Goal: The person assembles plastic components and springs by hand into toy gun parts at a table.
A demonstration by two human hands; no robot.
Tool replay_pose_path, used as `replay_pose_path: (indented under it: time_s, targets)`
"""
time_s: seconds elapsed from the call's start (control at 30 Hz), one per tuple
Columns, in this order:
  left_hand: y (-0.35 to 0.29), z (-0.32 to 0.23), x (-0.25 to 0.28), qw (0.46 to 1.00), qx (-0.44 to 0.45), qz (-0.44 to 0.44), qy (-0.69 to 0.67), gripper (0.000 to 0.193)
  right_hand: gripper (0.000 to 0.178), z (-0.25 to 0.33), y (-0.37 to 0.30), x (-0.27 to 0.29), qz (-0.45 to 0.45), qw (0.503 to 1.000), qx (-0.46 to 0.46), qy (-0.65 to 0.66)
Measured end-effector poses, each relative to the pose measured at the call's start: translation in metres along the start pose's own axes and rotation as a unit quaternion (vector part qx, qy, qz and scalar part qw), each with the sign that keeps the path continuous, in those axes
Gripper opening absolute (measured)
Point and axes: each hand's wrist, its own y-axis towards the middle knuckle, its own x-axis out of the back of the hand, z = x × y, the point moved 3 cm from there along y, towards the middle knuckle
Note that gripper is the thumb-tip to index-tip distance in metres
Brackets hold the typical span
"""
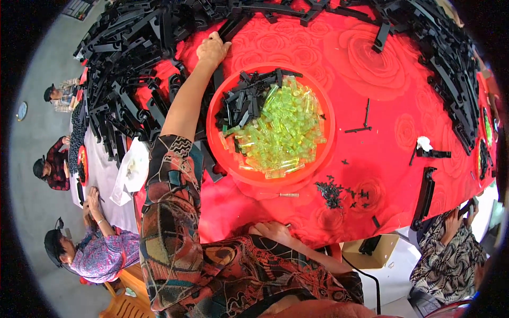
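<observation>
My left hand (213,50) reaches to the far side of the table, its fingers curled at the near end of a long black plastic part (234,25) at the edge of the heap. My right hand (271,231) is low at the near table edge, fingers bent; what they hold, if anything, is hidden. Between the hands stands a round red basin (330,127). Yellow-green clear tubes (289,127) fill much of it, with small black parts (246,98) at its far left. A thin tool with a pale handle (289,195) lies just nearer than the basin.
Large heaps of black plastic parts (122,69) ring the table's left and far sides. Small black pieces (330,193) lie right of the basin on the red cloth (366,153). An open cardboard box (389,249) stands below the edge. Co-workers (103,249) sit left; another person (448,259) sits right.
</observation>
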Motion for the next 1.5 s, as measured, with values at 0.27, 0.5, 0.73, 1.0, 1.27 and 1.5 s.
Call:
replay_pose_path:
  time_s: [0.27, 0.5, 0.73, 1.0, 1.27, 1.5]
  targets:
    - [-0.042, 0.037, 0.024, 0.997, -0.06, 0.017, 0.035, 0.068, 0.013, 0.008, 0.014, 0.017, -0.027, 0.999, 0.026, 0.005]
    - [-0.11, 0.082, 0.09, 0.994, -0.068, -0.039, 0.081, 0.058, 0.016, 0.011, 0.022, 0.025, -0.029, 0.998, -0.001, 0.049]
    - [-0.183, 0.102, 0.148, 0.996, -0.039, -0.027, 0.074, 0.053, 0.016, 0.011, 0.022, 0.018, -0.031, 0.998, 0.012, 0.048]
    - [-0.25, 0.127, 0.171, 0.997, -0.076, -0.008, -0.006, 0.051, 0.015, 0.014, 0.024, 0.018, -0.037, 0.999, 0.023, 0.026]
    - [-0.31, 0.097, 0.173, 0.993, -0.055, -0.102, 0.008, 0.059, 0.013, 0.015, 0.02, 0.018, -0.049, 0.998, 0.027, 0.014]
    - [-0.349, 0.09, 0.163, 0.982, -0.044, -0.178, -0.056, 0.077, 0.012, 0.015, 0.02, 0.016, -0.035, 0.999, 0.035, -0.006]
